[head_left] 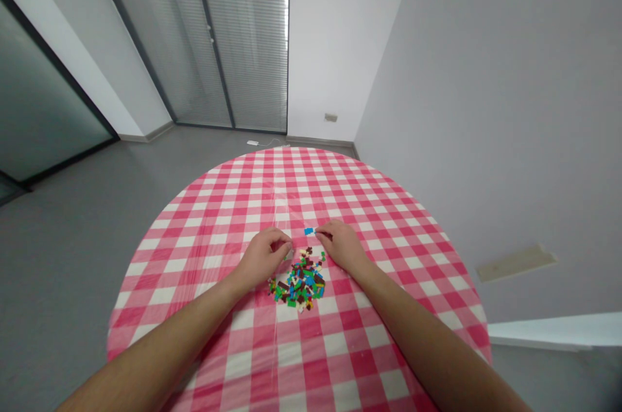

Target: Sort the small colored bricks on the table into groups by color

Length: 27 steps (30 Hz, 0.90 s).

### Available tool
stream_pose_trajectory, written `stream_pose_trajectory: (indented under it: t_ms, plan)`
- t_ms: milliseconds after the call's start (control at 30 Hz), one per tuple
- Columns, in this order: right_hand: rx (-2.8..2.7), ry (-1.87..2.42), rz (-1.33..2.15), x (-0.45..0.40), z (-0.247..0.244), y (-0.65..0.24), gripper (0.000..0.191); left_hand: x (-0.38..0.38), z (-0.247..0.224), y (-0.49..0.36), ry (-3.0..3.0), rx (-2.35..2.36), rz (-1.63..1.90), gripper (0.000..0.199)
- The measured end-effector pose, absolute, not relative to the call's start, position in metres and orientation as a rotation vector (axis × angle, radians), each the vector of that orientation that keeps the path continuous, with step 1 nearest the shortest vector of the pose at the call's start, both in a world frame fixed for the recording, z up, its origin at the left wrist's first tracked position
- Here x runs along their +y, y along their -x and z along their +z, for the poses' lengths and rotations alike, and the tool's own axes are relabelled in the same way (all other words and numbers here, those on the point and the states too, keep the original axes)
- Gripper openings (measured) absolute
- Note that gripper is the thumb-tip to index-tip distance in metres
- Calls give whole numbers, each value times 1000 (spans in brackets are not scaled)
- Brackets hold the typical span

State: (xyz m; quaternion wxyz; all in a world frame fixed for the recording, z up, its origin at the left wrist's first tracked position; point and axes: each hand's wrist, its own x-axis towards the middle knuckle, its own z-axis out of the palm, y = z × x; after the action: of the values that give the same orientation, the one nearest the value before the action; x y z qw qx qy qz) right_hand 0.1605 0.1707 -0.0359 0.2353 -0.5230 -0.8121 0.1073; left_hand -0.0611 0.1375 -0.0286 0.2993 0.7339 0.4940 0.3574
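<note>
A heap of small toy building bricks (304,282) in green, blue, dark brown, yellow and white lies on the table between my forearms. Beyond the heap, a flat blue brick (309,231) rests apart on the cloth. My right hand (343,245) is just right of it, thumb and fingertips pinched together at its right edge; whatever is between them is too small to name. To the left of the heap, my left hand (265,253) curls with thumb and forefinger meeting. Its fingers hide whatever they may hold.
The round table wears a red and white checked cloth (233,205) under a clear, wrinkled cover. A white wall (486,127) runs along the right. Behind the table are glass panels with blinds (247,43) and a white power strip (253,142) on the grey floor.
</note>
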Motion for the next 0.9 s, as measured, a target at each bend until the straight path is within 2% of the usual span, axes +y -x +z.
stream_pose_trajectory:
  t_ms: [900]
  plan:
    - [-2281,1411,253,161,-29,-160,20,136,-27,61,-1937,1323,936,17]
